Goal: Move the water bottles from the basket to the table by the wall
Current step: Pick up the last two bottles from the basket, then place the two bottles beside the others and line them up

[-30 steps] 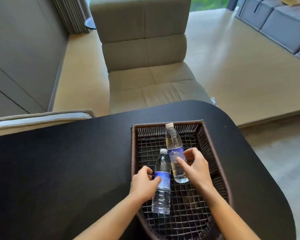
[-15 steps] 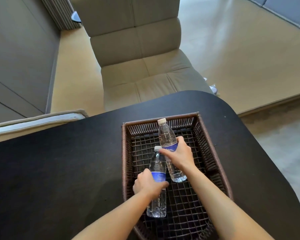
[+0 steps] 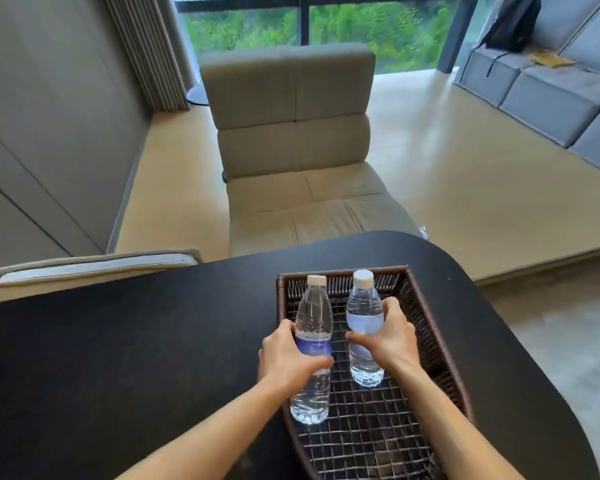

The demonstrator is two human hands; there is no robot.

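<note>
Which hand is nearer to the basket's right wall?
Right. The right hand, gripping a bottle, sits inside the basket close to that wall; the left hand holds the other bottle over the basket's left edge, far from it.

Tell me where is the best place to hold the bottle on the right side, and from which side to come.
Grip the right bottle around its labelled middle, coming from its right side, as the right hand does now. The body is round and straight there, while the neck narrows, and the bottle is nearly upright.
</note>
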